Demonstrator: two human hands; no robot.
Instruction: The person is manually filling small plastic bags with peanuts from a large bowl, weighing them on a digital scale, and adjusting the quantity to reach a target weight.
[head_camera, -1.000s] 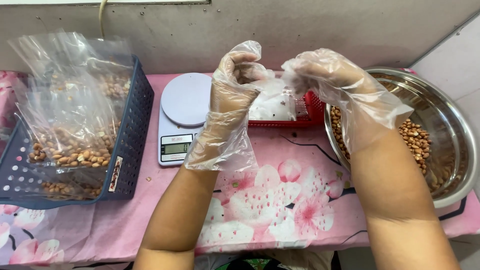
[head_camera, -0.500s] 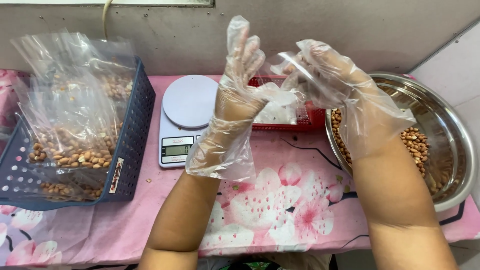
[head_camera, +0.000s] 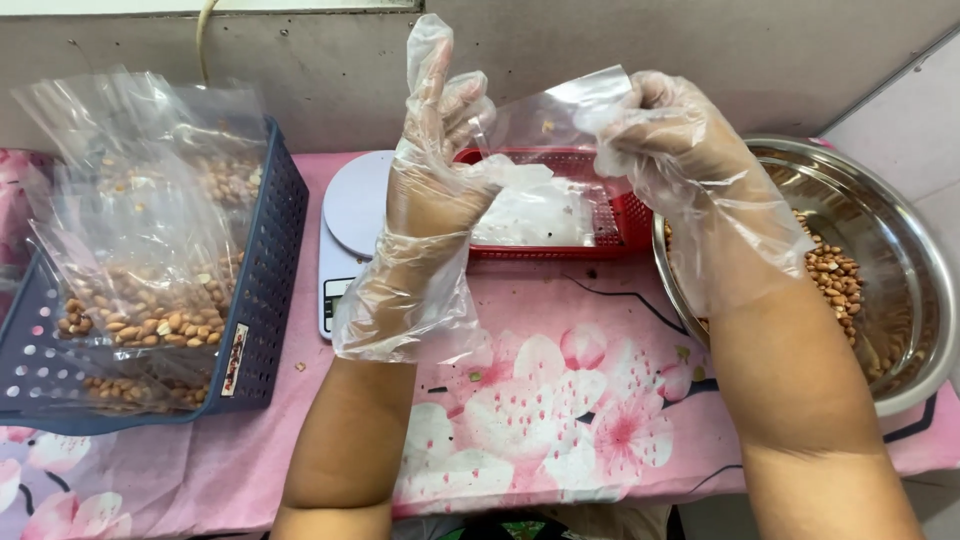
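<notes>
Clear plastic bag (head_camera: 550, 115) hangs above the red basket (head_camera: 625, 215), pinched between both gloved hands: left hand (head_camera: 432, 170) fingers grasp one edge, right hand (head_camera: 665, 135) fingers the other. Left, a blue basket (head_camera: 265, 260) holds peanut-filled bags (head_camera: 140, 290); its side bears a narrow white label (head_camera: 233, 360).

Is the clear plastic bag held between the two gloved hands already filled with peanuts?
No: the clear bag pinched between the left hand and right hand looks empty, while the peanuts lie in the steel bowl.
</notes>
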